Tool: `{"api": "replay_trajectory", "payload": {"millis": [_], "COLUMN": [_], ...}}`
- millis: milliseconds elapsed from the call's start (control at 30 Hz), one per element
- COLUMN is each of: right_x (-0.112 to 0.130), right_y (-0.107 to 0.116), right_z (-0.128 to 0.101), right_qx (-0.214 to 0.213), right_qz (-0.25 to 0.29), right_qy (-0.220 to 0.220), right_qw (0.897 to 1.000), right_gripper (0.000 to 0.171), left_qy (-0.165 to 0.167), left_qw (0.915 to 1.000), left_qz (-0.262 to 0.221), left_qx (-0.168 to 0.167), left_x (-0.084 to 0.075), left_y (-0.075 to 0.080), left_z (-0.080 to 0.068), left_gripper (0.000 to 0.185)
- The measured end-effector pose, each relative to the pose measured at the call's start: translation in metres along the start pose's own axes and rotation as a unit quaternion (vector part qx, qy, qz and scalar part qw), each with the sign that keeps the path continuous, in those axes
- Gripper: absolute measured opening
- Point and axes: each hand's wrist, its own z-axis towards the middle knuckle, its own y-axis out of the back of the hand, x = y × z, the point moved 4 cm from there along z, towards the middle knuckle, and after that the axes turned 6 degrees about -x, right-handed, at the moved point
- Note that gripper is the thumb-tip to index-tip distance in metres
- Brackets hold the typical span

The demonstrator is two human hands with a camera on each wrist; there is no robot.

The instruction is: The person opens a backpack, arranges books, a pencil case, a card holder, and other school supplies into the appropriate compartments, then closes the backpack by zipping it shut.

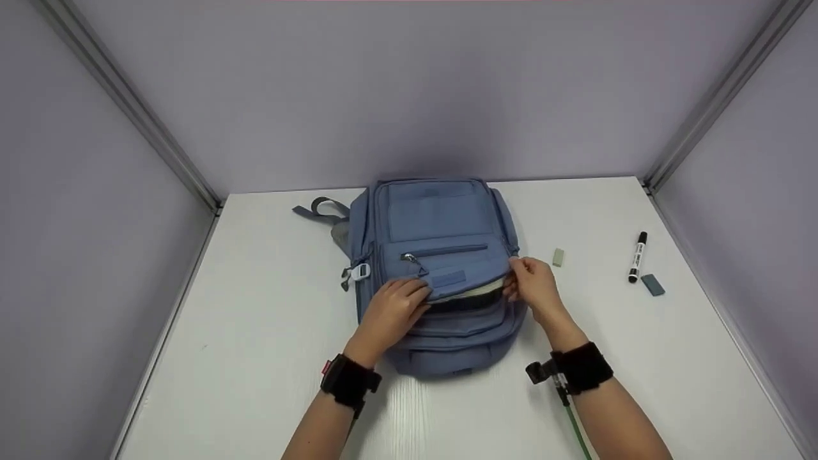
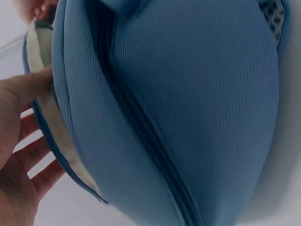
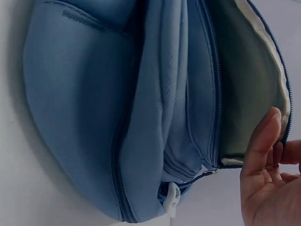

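Note:
A blue backpack (image 1: 441, 207) lies front side up on the white table, its front pocket unzipped along the lower side. My left hand (image 1: 393, 310) grips the pocket's flap (image 1: 457, 265) near its left end, fingers over the outside. At the right end of the same flap, my right hand (image 1: 537, 287) pinches the edge. In the right wrist view the pale lining (image 3: 249, 80) shows inside the gaping pocket, with the thumb against the inner edge. The left wrist view has the left thumb at the opening and the fingers behind the flap.
To the right on the table (image 1: 255, 306) lie a black-and-white marker (image 1: 637, 257), a dark grey-blue block (image 1: 652, 285) and a small pale green block (image 1: 558, 257). A strap (image 1: 313, 214) sticks out left of the backpack. Pale panels (image 1: 415, 89) enclose the back and sides.

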Motion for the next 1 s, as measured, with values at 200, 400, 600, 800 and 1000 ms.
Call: {"api": "replay_trajectory", "payload": {"millis": [200,400,600,800,1000], "right_x": [0.002,0.004,0.007,0.015,0.025], "right_y": [-0.003,-0.003,-0.002,0.002,0.004], "right_z": [-0.001,-0.005,-0.007,-0.011,-0.011], "right_qx": [-0.002,-0.005,0.0,0.01,0.028], "right_qz": [0.0,-0.015,-0.017,-0.008,0.014], "right_qy": [-0.007,-0.001,-0.003,0.004,0.007], "right_qw": [1.0,1.0,1.0,1.0,0.999], "right_gripper": [0.034,0.035,0.036,0.037,0.037], "left_qy": [0.009,-0.002,0.009,0.016,0.012], "left_qw": [0.9994,0.9988,0.9983,0.9978,0.9954], "left_qz": [-0.027,-0.021,-0.033,-0.039,-0.066], "left_qx": [-0.021,-0.043,-0.048,-0.052,-0.068], "left_x": [0.014,0.016,0.012,0.011,0.014], "left_y": [0.006,0.014,0.03,0.048,0.065], "left_z": [-0.009,-0.006,0.001,0.009,0.023], "left_gripper": [0.023,0.013,0.009,0.008,0.004]}}
